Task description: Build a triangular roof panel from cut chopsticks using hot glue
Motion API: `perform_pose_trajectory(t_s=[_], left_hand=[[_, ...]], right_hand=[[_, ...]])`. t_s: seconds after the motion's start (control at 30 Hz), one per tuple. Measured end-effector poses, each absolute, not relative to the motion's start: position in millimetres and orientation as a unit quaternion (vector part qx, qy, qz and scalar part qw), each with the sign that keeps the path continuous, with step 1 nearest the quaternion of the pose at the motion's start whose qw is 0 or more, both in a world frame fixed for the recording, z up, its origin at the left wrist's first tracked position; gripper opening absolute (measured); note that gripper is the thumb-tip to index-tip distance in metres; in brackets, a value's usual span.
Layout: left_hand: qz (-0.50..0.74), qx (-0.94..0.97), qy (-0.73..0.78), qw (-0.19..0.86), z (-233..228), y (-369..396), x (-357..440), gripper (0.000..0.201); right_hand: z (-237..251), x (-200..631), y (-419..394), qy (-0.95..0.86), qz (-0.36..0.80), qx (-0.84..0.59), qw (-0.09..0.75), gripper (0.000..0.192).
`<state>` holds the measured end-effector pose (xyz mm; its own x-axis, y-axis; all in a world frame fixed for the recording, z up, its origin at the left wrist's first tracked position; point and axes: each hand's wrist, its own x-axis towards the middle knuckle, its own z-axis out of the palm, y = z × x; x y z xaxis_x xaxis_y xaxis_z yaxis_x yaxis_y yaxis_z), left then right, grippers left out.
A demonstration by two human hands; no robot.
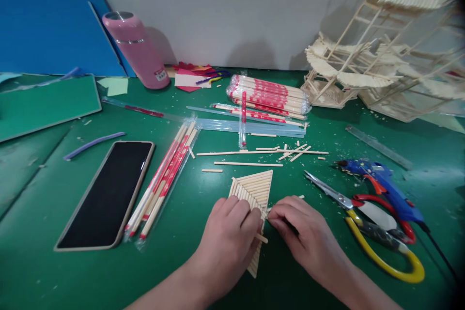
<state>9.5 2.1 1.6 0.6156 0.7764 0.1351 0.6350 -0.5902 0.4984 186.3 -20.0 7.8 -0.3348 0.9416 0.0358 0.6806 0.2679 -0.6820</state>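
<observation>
Pinched between your right hand [301, 225]'s thumb and fingertips is something small at the edge of the stick panel [256, 191], probably a short stick, but the fingers cover it and you can't make it out. Your left hand [232, 235] lies palm down on the panel's lower half, fingers curled, pressing it to the green table [189, 271]; one stick end [262, 238] pokes out beneath the fingers toward the right hand. Both hands meet at the panel's right edge, knuckles up, forearms coming in from the bottom of the frame.

Panel sits front and center on the table, a flat triangle of glued sticks, its top corner pointing away from you. Only the upper part and a lower tip [254, 266] show; the middle is under your left hand. Whether the left hand grips anything or just presses is not clear.

Left of the panel: a wrapped chopstick bundle [163, 184], then a phone [109, 193] lying face up with a dark screen. Right: scissors [366, 213] with red and yellow handles, touching a blue glue gun [381, 184]; its cord runs off frame. Loose sticks [254, 153] lie just beyond the panel. Farther back, a bigger chopstick pack [269, 94], a pink bottle [136, 51], and a stick model [385, 53] cut off at the right and top edges.
</observation>
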Motion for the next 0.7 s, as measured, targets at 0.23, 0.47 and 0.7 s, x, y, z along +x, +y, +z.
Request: perform_pose_trajectory(t_s=[0.23, 0.47, 0.7], left_hand=[[0.172, 0.875, 0.404, 0.205, 0.3, 2.0, 9.5, 0.016], [0.176, 0.872, 0.407, 0.207, 0.0, 1.2, 8.7, 0.017], [0.175, 0.873, 0.404, 0.209, -1.1, 1.8, 8.8, 0.019]], right_hand=[[7.0, 188.6, -20.4, -0.757, 0.284, -0.543, 0.227, 0.011], [6.7, 188.6, -23.4, -0.757, 0.252, -0.555, 0.236, 0.009], [6.7, 181.0, -24.6, -0.780, 0.216, -0.555, 0.191, 0.013]])
